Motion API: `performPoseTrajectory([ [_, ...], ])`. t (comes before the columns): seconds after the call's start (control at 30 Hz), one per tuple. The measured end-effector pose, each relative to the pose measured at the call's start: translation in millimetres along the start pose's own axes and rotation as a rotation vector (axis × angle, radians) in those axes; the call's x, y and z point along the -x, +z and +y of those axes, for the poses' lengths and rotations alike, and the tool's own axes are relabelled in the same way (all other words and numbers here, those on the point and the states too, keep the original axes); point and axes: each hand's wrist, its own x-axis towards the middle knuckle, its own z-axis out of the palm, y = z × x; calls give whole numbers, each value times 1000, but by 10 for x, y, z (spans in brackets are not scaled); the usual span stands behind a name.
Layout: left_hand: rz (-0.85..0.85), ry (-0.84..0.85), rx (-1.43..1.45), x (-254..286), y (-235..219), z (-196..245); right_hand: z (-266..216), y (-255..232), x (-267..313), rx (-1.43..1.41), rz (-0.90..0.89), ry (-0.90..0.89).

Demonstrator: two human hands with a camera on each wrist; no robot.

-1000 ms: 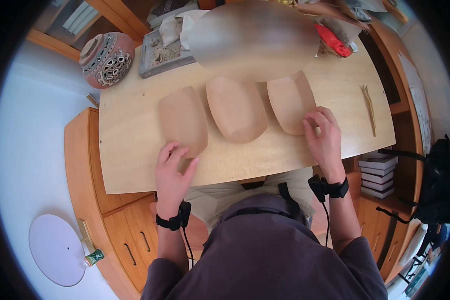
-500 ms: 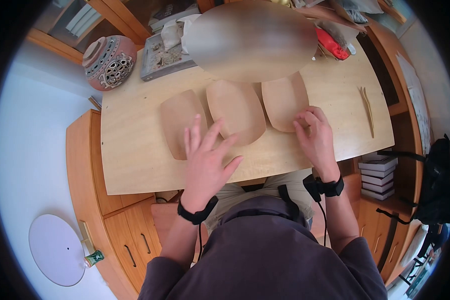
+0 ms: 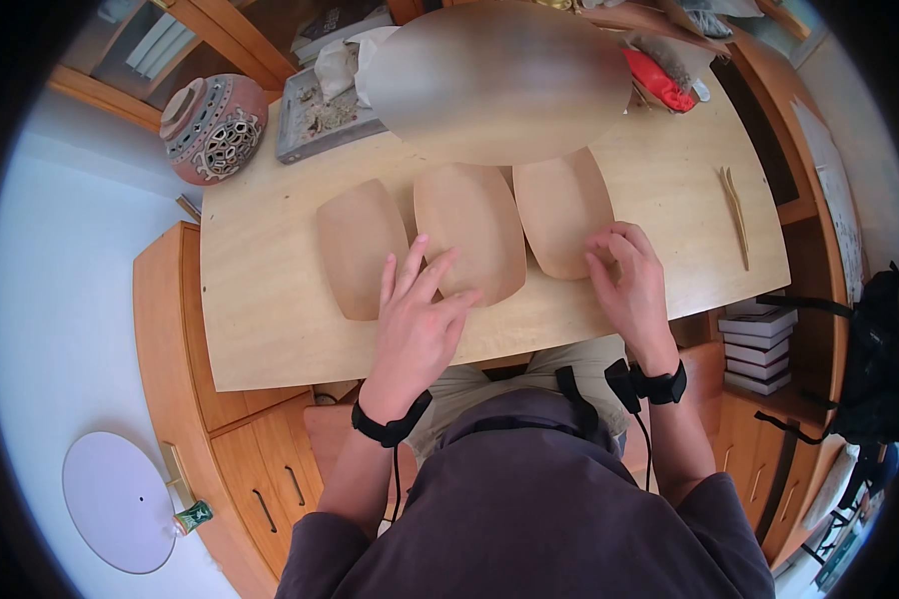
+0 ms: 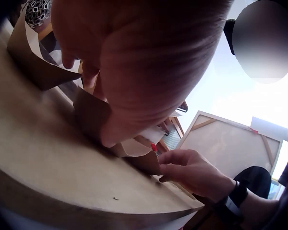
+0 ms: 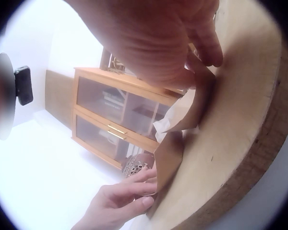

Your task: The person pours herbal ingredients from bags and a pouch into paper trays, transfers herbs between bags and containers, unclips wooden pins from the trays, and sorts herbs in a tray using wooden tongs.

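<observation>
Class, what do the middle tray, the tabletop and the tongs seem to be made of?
Middle tray: matt paperboard, probably kraft; plain brown, thin walls.
Tabletop: pale wood or veneer, slight sheen; faint grain.
Tongs: wood, bamboo or brass-coloured metal, unclear which; only a slim yellowish-brown shape shows.

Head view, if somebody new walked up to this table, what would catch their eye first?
Probably the three brown trays side by side mid-table, with the left hand at the middle one and the right hand at the rightmost one's near end. Next, the patterned openwork pot at the far left corner, then the bright red bundle at the far right.
</observation>
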Motion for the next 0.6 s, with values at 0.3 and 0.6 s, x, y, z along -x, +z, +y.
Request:
performPoseTrajectory([
  [0.3, -37, 19, 0, -10, -38, -38, -46, -50, 52, -6, -18, 47],
  [0.6, 86, -167, -20, 163, -17, -112, -47, -72, 70, 17, -12, 23],
])
